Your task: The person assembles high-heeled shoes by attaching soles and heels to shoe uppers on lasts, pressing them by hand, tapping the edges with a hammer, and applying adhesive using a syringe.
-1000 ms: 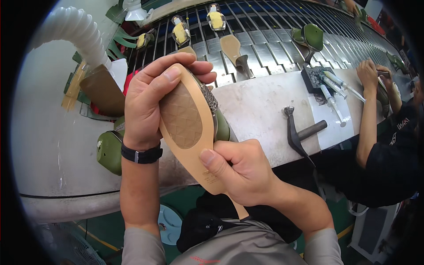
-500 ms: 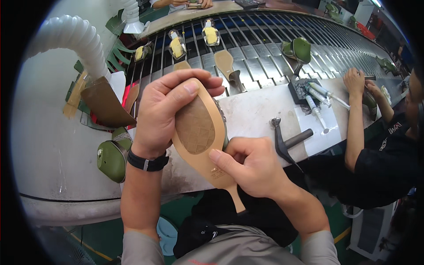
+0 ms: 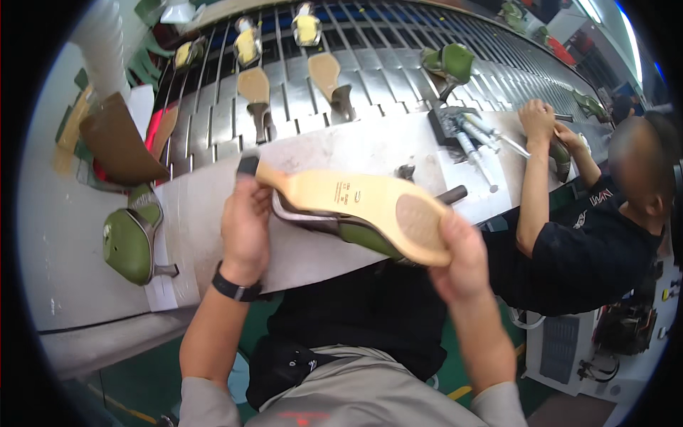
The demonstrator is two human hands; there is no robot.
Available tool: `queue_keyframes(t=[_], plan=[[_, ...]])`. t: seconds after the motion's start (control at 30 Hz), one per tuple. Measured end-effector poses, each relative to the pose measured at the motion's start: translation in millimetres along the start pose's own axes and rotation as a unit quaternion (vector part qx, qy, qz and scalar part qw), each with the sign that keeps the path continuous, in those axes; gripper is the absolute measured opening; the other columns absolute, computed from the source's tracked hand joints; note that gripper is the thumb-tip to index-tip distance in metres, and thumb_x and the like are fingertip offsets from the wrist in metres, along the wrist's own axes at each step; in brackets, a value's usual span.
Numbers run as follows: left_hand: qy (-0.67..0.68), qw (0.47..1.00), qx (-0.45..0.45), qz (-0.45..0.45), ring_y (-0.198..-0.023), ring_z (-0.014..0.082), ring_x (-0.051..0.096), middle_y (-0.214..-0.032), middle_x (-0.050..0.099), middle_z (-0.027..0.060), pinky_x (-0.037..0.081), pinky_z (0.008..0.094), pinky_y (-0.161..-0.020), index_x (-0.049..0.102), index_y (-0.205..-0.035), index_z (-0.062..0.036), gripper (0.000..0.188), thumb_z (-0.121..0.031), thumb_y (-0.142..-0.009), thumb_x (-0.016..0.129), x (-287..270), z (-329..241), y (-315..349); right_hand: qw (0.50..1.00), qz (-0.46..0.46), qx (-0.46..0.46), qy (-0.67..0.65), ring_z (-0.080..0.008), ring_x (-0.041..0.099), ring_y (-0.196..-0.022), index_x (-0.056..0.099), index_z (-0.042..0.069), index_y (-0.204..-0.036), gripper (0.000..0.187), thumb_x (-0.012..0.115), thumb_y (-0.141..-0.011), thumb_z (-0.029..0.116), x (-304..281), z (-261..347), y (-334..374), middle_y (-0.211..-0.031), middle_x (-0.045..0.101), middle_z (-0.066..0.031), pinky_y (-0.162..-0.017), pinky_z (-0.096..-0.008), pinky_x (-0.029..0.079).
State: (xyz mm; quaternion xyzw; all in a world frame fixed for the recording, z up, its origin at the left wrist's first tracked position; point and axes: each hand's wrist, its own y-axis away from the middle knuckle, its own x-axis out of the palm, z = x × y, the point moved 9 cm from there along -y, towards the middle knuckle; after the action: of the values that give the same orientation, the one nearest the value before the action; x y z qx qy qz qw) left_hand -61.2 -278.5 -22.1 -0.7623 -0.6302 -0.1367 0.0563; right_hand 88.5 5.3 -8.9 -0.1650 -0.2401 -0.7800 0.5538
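Between my hands a green high-heeled shoe (image 3: pixel 366 236) lies on its side in the air, its tan sole (image 3: pixel 370 192) facing up toward me. The heel, with its dark tip (image 3: pixel 247 166), points left and the toe points right. My left hand (image 3: pixel 247 224) is closed around the heel end. At the toe, my right hand (image 3: pixel 462 256) grips the forefoot, thumb on the sole; it is slightly blurred. Beneath the shoe, a hammer on the worktable is mostly hidden; its handle (image 3: pixel 452 194) sticks out to the right.
Another green shoe (image 3: pixel 131 242) rests at the table's left. Heeled soles (image 3: pixel 254 87) and yellow-stuffed shoes (image 3: pixel 306 30) sit on the roller conveyor (image 3: pixel 384 85). Syringes (image 3: pixel 473 146) lie by a dark block (image 3: pixel 442 129). At right, a co-worker's hands (image 3: pixel 537 117) hold a shoe.
The shoe has turned from toe-up to sideways, heel left. My left hand has gone from the forefoot to the heel end, my right hand to the toe. The view has shifted.
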Motion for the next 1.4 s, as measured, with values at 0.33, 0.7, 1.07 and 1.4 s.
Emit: queue_keyframes(t=[0.33, 0.7, 1.07, 1.4], plan=[[-0.073, 0.981, 0.103, 0.149, -0.089, 0.0134, 0.071, -0.105, 0.075, 0.0096, 0.059, 0.0284, -0.081, 0.069, -0.121, 0.0033, 0.058, -0.046, -0.119, 0.037, 10.1, -37.3, -48.3, 0.681, -0.041, -0.328, 0.653, -0.0382, 0.069, -0.106, 0.07, -0.003, -0.123, 0.048, 0.086, -0.079, 0.006, 58.8, 51.9, 20.0, -0.117, 0.073, -0.0209, -0.094, -0.0466, 0.054], [-0.193, 0.917, 0.253, 0.241, -0.099, 0.0247, 0.064, -0.104, 0.071, 0.014, 0.048, 0.0364, -0.096, 0.074, -0.107, 0.003, 0.091, -0.07, -0.112, 0.019, 44.2, -58.6, -20.0, 0.672, 0.106, -0.311, 0.664, -0.0294, 0.067, -0.09, 0.067, 0.002, -0.139, 0.07, 0.089, -0.073, 0.006, 131.8, 60.2, -37.2, -0.106, 0.069, -0.0142, -0.077, -0.0392, 0.054], [-0.165, 0.938, 0.192, 0.237, -0.1, 0.0253, 0.066, -0.104, 0.073, 0.0156, 0.05, 0.0379, -0.096, 0.077, -0.104, 0.003, 0.113, -0.081, -0.103, 0.001, 31.8, -50.9, -28.9, 0.612, 0.322, -0.455, 0.561, -0.0185, 0.062, -0.064, 0.078, -0.002, -0.112, 0.046, 0.082, -0.066, 0.005, 222.4, 35.7, -2.2, -0.083, 0.064, -0.0063, -0.053, -0.0317, 0.048], [-0.136, 0.941, 0.208, 0.23, -0.094, 0.0248, 0.065, -0.096, 0.075, 0.013, 0.049, 0.0371, -0.09, 0.078, -0.101, 0.0003, 0.108, -0.081, -0.105, 0.008, 27.1, -47.2, -31.9, 0.583, 0.286, -0.566, 0.508, -0.0158, 0.062, -0.066, 0.079, -0.002, -0.105, 0.04, 0.084, -0.067, 0.008, 221.5, 13.4, -6.7, -0.082, 0.064, -0.0027, -0.054, -0.0288, 0.047]])
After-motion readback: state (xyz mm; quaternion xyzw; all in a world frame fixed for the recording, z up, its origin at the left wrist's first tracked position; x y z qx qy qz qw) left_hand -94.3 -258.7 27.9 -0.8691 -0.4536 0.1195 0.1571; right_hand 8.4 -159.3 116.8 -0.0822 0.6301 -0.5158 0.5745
